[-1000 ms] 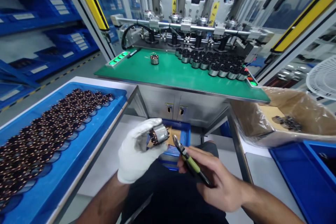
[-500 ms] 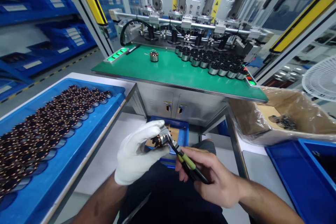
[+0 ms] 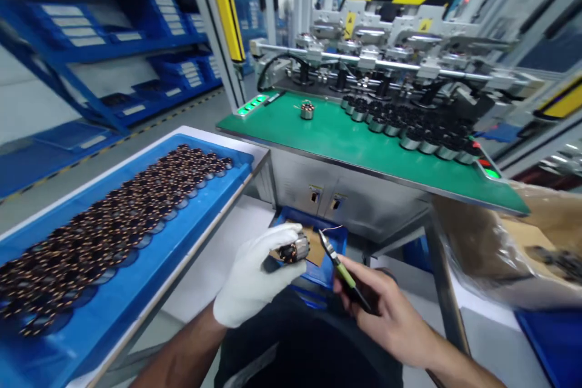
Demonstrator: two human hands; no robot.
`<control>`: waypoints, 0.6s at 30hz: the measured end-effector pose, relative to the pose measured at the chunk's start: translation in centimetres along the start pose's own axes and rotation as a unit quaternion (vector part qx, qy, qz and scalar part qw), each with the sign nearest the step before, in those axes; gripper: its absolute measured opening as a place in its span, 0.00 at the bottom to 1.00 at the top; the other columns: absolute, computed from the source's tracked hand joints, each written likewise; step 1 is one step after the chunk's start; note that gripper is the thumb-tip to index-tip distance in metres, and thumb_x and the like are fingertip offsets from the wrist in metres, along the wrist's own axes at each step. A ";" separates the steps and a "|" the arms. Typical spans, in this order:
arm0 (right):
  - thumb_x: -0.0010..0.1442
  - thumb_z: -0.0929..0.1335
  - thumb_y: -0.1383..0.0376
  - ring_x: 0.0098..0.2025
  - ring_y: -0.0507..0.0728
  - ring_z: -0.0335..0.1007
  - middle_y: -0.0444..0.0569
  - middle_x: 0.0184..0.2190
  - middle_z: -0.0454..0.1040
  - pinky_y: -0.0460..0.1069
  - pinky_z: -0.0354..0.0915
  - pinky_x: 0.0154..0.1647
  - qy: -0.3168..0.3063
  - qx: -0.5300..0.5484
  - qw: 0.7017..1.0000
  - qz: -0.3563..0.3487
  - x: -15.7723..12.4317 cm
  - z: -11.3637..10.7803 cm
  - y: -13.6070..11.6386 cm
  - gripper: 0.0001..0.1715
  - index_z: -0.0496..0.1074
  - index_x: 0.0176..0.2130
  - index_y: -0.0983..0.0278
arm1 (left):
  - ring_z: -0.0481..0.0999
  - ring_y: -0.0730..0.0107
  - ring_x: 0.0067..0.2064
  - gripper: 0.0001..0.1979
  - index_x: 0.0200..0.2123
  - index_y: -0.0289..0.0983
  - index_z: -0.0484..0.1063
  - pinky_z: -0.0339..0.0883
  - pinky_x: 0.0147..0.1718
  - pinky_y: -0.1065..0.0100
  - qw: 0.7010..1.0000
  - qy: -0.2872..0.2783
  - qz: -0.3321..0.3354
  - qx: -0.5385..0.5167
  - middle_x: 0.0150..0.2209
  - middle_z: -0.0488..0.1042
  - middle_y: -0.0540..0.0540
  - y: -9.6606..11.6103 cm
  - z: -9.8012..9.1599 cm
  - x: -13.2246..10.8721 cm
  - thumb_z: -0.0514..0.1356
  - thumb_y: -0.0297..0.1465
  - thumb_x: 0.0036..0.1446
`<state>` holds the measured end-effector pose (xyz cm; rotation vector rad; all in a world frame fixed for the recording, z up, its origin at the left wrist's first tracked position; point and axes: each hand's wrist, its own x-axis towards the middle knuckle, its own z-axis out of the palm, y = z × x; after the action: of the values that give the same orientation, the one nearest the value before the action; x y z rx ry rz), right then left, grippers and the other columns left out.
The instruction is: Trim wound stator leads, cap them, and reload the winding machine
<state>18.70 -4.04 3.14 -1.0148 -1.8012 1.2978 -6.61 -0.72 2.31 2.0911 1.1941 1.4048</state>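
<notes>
the gloved left hand [image 3: 254, 286] is clamped round a small wound core [image 3: 294, 250], held over the lap just above a blue bin [image 3: 340, 237], and the bare right hand [image 3: 386, 310] is closed on cutters [image 3: 339, 264] whose tip sits just beside the core, a fine wire [image 3: 335, 228] curling off it. so close, i judge the tip could nick the copper winding or the glove. to the left is a blue tray [image 3: 191, 227] full of cores, ahead a green bench [image 3: 336, 139] with more before a machine [image 3: 400, 30], and shelves [image 3: 104, 48] beyond.

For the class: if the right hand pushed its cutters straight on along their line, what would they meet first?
Probably the blue bin: the right hand's cutters aim just past the rotor in the left hand, though depth is unclear.
</notes>
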 end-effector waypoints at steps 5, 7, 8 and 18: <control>0.45 0.65 0.77 0.60 0.67 0.70 0.54 0.58 0.73 0.64 0.70 0.57 -0.038 -0.204 0.977 -0.054 1.0 -1.2 2.4 0.47 0.67 0.63 0.54 | 0.79 0.58 0.48 0.14 0.45 0.41 0.77 0.74 0.49 0.60 0.973 0.002 -0.050 0.224 0.47 0.77 0.41 -4.5 -7.9 1.3 0.65 0.38 0.56; 0.47 0.66 0.75 0.59 0.66 0.71 0.54 0.58 0.73 0.62 0.72 0.56 -0.050 -0.257 0.958 -0.116 2.8 -2.3 1.3 0.47 0.65 0.65 0.55 | 0.77 0.54 0.51 0.22 0.50 0.38 0.75 0.71 0.52 0.58 0.941 -0.024 -0.119 0.315 0.51 0.76 0.38 -8.1 -11.5 3.5 0.63 0.43 0.55; 0.49 0.66 0.74 0.59 0.66 0.71 0.55 0.57 0.73 0.60 0.72 0.56 -0.040 -0.277 0.948 -0.151 4.2 -3.2 0.4 0.45 0.64 0.65 0.56 | 0.75 0.54 0.55 0.26 0.56 0.37 0.71 0.69 0.55 0.57 0.914 -0.061 -0.177 0.361 0.56 0.74 0.38 -10.1 -12.9 4.8 0.61 0.43 0.58; 0.53 0.68 0.64 0.50 0.68 0.75 0.64 0.50 0.77 0.59 0.69 0.55 0.212 -0.508 0.834 -0.030 21.8 -14.2 -2.1 0.31 0.73 0.55 0.75 | 0.74 0.60 0.52 0.18 0.49 0.34 0.72 0.68 0.54 0.51 0.853 -0.166 -0.256 0.424 0.52 0.74 0.40 -24.2 -12.9 10.9 0.61 0.40 0.62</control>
<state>20.55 20.85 10.81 -1.5940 -2.0988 -0.0768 -27.15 19.96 -1.97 2.0875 2.2443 0.2348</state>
